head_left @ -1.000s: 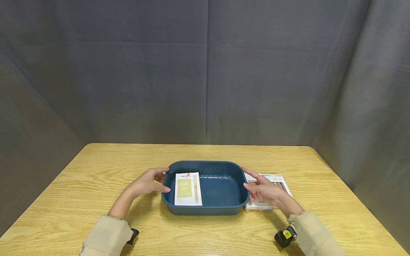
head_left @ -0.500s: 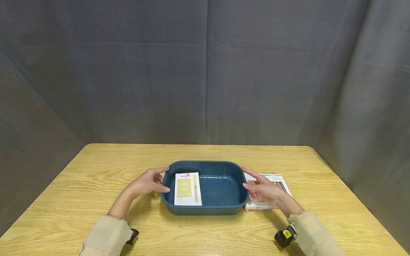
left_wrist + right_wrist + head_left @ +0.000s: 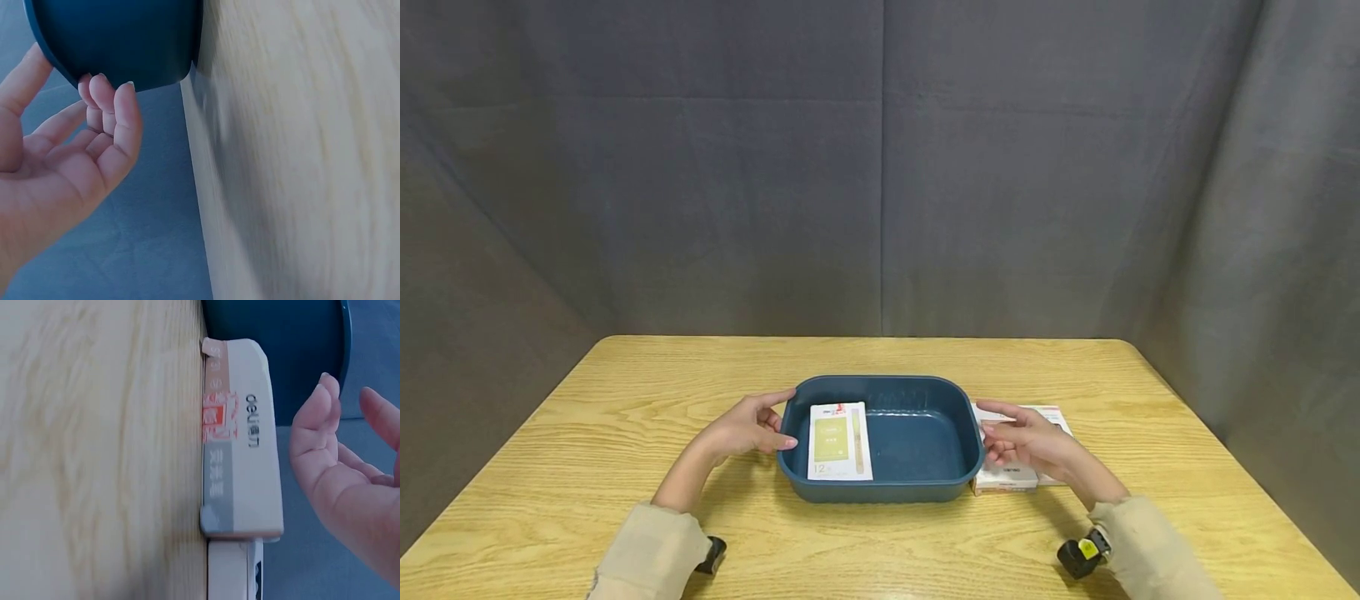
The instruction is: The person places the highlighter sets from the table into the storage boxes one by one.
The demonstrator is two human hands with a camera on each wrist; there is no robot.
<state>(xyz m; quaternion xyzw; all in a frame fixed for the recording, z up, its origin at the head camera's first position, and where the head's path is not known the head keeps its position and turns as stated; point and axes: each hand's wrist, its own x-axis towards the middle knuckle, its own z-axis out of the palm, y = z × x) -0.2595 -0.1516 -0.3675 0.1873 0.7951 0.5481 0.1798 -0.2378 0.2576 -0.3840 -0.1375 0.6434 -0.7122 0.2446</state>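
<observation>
A dark blue plastic bin (image 3: 880, 493) stands on the table, a white box with a lime-green panel (image 3: 831, 442) lying flat at its left end. At the bin's left end, my left hand (image 3: 747, 427) holds the rim, its thumb and index finger on the edge; in the left wrist view, curled fingertips meet the outer wall. My right hand (image 3: 1033, 437) hovers just off the right end with loosely bent fingers and nothing in them. Beneath and beside it lie a white box marked "deli" (image 3: 247, 450) and a second white box (image 3: 231, 569), partly hidden by the hand in the head view.
The wooden table (image 3: 880, 550) has its far edge against a grey curtain (image 3: 880, 208), which also hangs along both sides. A black wrist camera (image 3: 1078, 557) sits under the right sleeve, another wrist camera (image 3: 711, 555) by the left sleeve.
My right hand has let go of the bin's right rim and shifted a little to the right. The left hand and the bin have hardly moved.
</observation>
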